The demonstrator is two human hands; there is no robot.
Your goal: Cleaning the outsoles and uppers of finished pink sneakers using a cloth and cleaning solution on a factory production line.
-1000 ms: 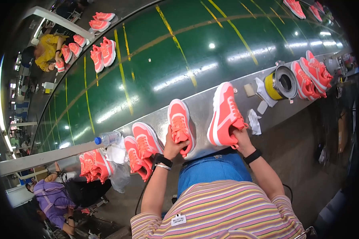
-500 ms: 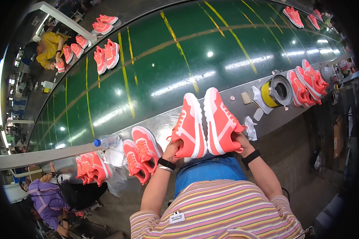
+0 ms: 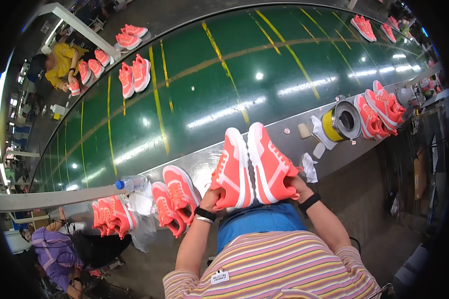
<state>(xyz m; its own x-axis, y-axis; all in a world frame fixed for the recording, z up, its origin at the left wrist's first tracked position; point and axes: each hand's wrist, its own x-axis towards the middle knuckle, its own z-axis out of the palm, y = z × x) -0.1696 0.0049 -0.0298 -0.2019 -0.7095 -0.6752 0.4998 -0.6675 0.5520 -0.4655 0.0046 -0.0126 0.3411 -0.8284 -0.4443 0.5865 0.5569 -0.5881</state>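
Two coral-pink sneakers with white soles are held up side by side in front of me, toes pointing away and soles turned toward each other. The left sneaker (image 3: 229, 172) is in my left hand (image 3: 212, 199), which grips it by the heel opening. My right hand (image 3: 300, 188) has the right sneaker (image 3: 270, 167) the same way, its fingers partly inside the shoe. Most of the fingers are hidden by the uppers. Just left of my left hand, a pair of matching sneakers (image 3: 175, 197) rests on the metal ledge (image 3: 197, 160).
Beyond the ledge runs a green conveyor belt (image 3: 194, 89) carrying another pair of sneakers (image 3: 134, 75). To the right stand a yellow-banded can (image 3: 340, 122), white paper (image 3: 309, 168) and more sneakers (image 3: 379, 109). A bottle (image 3: 131, 183) lies left. People in yellow (image 3: 62, 62) and purple (image 3: 57, 254) are at left.
Both hands have drawn the two sneakers slightly down and toward my body, still side by side. The view has shifted a little. The grips stay the same.
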